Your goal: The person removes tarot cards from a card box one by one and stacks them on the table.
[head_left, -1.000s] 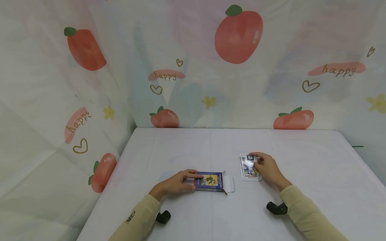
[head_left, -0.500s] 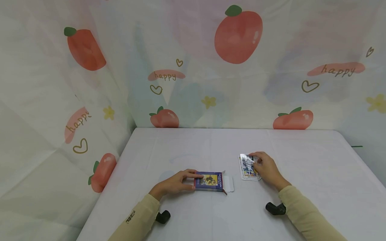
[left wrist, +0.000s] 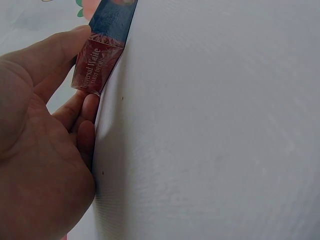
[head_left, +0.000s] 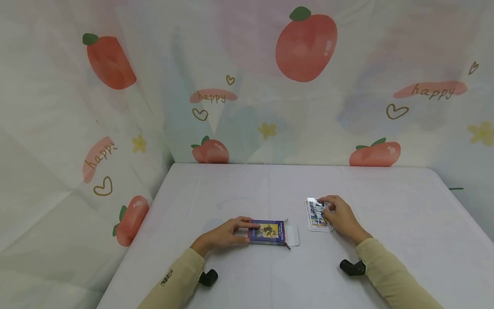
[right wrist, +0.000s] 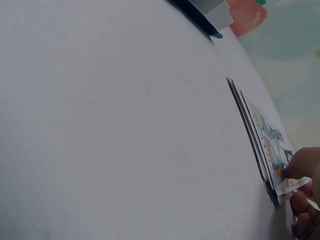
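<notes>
My left hand (head_left: 221, 234) holds the closed end of a blue tarot card box (head_left: 266, 232), which lies flat on the white table. In the left wrist view, the thumb and fingers grip its red end (left wrist: 95, 65), lettered "Universal Waite Tarot Deck". The box's right end is open, with a white flap (head_left: 293, 235) sticking out. To the right of the box lies a slightly uneven stack of tarot cards (head_left: 317, 216), face up. My right hand (head_left: 344, 218) pinches the stack's right edge. In the right wrist view, the thumb (right wrist: 303, 161) presses on top and a card corner bends up between thumb and fingers.
White cloth (head_left: 247, 274) covers the table. A patterned curtain (head_left: 308, 120) with peaches and "happy" lettering stands behind and at the left. Black devices (head_left: 209, 278) are worn at both wrists.
My right hand and the top card have shifted very slightly left, and the glare on the card differs. The left hand and the box stay in place.
</notes>
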The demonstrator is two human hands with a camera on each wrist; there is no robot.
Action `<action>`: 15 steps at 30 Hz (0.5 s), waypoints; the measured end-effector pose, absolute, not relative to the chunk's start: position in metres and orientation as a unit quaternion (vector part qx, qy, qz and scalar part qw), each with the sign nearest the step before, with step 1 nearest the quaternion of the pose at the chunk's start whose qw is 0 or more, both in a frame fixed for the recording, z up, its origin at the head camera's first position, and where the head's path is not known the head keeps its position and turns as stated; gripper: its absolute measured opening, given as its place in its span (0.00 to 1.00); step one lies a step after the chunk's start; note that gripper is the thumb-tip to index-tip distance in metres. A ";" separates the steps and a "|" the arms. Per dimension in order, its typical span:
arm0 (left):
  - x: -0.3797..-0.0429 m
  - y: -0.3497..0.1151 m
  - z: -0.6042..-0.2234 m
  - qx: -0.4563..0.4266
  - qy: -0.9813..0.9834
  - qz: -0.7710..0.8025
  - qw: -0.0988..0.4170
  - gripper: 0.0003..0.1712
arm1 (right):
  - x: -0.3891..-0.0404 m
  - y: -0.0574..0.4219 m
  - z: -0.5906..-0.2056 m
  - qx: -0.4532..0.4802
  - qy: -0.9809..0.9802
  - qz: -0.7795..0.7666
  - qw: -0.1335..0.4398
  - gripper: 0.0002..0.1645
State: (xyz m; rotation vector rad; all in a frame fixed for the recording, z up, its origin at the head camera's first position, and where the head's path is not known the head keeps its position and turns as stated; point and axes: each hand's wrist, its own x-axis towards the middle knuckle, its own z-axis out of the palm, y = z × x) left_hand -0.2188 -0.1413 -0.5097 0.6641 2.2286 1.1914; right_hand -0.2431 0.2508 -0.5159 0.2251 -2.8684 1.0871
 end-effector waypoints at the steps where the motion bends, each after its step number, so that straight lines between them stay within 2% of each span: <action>1: -0.219 -0.141 -0.510 0.245 0.824 0.439 0.261 0.27 | -0.243 0.251 -0.516 0.073 -0.932 0.354 0.033 0.20; 15: -0.220 -0.141 -0.513 0.250 0.823 0.440 0.259 0.28 | -0.245 0.252 -0.517 0.067 -0.930 0.361 0.017 0.21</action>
